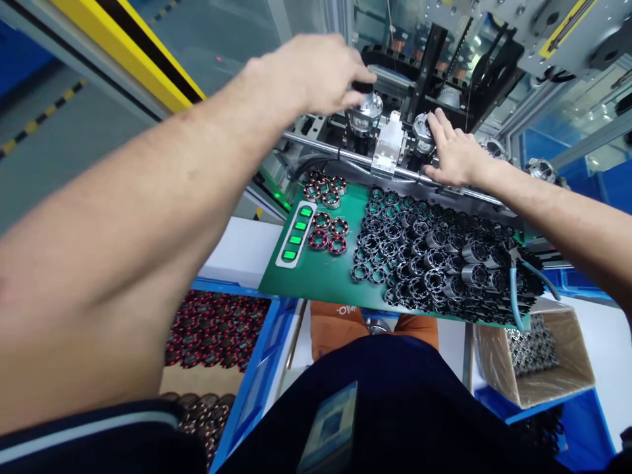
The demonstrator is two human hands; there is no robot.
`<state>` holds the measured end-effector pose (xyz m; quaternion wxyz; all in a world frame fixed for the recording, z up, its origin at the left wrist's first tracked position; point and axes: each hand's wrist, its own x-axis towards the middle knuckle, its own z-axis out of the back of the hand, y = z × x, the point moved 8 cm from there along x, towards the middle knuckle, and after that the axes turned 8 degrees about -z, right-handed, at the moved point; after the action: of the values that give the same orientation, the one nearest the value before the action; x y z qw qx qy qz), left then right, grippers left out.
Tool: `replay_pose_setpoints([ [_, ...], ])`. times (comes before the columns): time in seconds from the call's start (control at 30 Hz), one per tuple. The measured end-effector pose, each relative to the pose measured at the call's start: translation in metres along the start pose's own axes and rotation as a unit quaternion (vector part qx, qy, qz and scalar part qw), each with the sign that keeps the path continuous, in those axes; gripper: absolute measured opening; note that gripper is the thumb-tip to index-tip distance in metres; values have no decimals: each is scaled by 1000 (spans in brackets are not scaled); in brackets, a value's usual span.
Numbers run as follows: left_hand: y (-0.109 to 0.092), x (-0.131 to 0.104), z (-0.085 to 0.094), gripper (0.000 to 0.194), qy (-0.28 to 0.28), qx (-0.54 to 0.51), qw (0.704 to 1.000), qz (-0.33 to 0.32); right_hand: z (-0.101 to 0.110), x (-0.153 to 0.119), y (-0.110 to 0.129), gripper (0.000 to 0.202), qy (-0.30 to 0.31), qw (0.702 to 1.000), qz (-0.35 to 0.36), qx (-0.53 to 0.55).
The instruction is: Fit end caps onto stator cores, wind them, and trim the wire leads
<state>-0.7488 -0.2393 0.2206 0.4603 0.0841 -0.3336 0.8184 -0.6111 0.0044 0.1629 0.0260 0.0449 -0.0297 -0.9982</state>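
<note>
My left hand (328,74) reaches to the machine, its fingers closed around a black round cap (363,86) on top of a metal winding fixture (366,113). My right hand (457,153) lies with fingers stretched and thumb apart against a second metal fixture (422,126) to the right. Whether a part sits under its fingertips is hidden. Between the two fixtures stands a silvery block (390,145) on a rail. Below, on a green mat (316,283), are several copper-wound stators (330,197) and many rows of bare stator cores (415,250).
Blue-handled cutters (514,289) lie on the cores at the right. A strip of green buttons (296,235) is at the mat's left. A blue crate (264,355) of wound stators is at lower left, a lined cardboard box (582,355) at lower right. Two more fixtures (540,169) stand farther right.
</note>
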Motion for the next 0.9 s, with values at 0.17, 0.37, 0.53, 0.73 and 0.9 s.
replay_pose_setpoints([
  [0.17, -7, -59, -47, 70, 42, 36, 998, 36, 9, -26, 25, 106, 17, 995, -51, -84],
  [0.37, 6, -48, -60, 83, 31, 15, 996, 85, 29, -24, 43, 96, 64, 986, -97, -116],
  [0.53, -66, -103, -12, 86, -145, -26, 989, 13, 72, -69, 121, 78, 3, 991, -45, -123],
  [0.73, -167, -279, -43, 19, -107, 48, 993, 6, 13, -218, 245, 19, -25, 995, 62, -69],
  [0.9, -175, -332, -101, 18, 3, 61, 997, 54, -63, -231, 249, 39, 54, 993, 1, -101],
])
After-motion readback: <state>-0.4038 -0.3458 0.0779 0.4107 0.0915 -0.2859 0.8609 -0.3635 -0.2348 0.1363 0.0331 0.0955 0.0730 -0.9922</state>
